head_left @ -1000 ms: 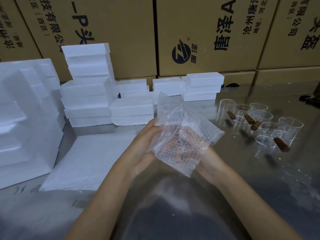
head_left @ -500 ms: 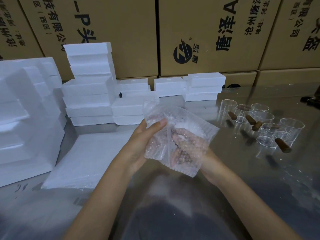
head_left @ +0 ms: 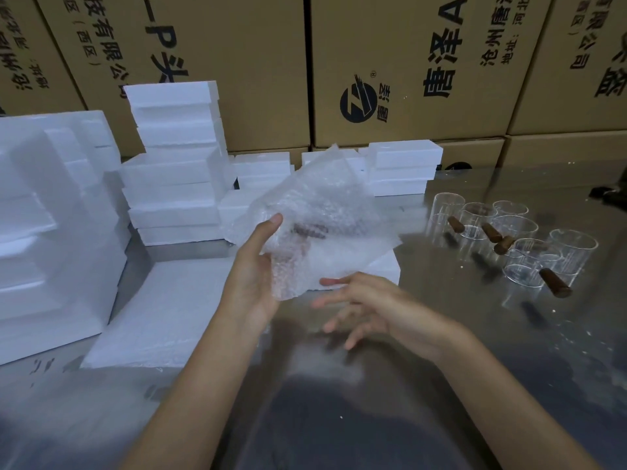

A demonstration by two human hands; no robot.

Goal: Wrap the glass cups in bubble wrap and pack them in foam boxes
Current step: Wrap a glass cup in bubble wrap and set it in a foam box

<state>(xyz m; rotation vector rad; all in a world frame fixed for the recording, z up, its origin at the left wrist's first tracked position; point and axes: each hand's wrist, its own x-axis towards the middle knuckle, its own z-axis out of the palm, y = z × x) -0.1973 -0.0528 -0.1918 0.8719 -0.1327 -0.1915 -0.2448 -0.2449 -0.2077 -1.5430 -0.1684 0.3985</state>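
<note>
Bubble wrap, clear and loosely spread, is now held up over the tabletop by the left hand alone, thumb on top and fingers beneath its near-left corner. Half a second ago both hands enclosed the bundle; the right hand has since come away and now hovers just below the sheet, fingers straight and spread, holding nothing. The sheet has also opened out from a tight bundle into a flatter, wider shape. A dark brown handle shows through the film, so a cup appears to sit inside; its glass body cannot be made out.

Judgement: this cup's wrap is loose and unfinished; the free hand is probably repositioning for another fold.

Containers: closed white foam boxes stand stacked at the back left and centre; their contents are not visible. Larger foam blocks stand at far left. A flat foam sheet lies under the hands. Unwrapped glass cups with brown handles stand grouped at right, all empty.
</note>
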